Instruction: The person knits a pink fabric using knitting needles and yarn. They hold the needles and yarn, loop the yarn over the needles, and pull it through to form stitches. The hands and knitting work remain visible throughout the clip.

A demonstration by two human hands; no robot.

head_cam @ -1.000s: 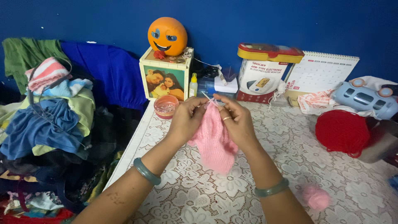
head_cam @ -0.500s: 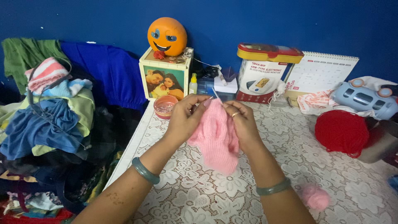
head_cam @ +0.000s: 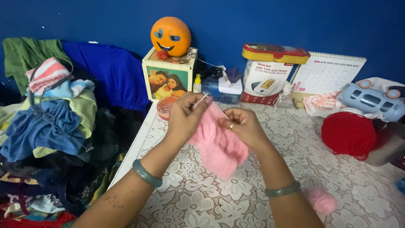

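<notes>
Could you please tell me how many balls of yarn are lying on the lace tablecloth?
2. A large red yarn ball lies at the right, near the blue toy; a small pink yarn ball lies by the right forearm. More may be hidden off-frame.

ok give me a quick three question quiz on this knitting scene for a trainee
1. True or false: both hands grip the pink knitting.
2. Which hand holds the thin needle that points up and away: the left hand or the right hand?
3. Multiple choice: the red yarn ball lies (a) in the left hand, (b) on the lace cloth off to the right, (c) on top of the photo box.

Key: 1 true; 2 left hand; 3 b.
</notes>
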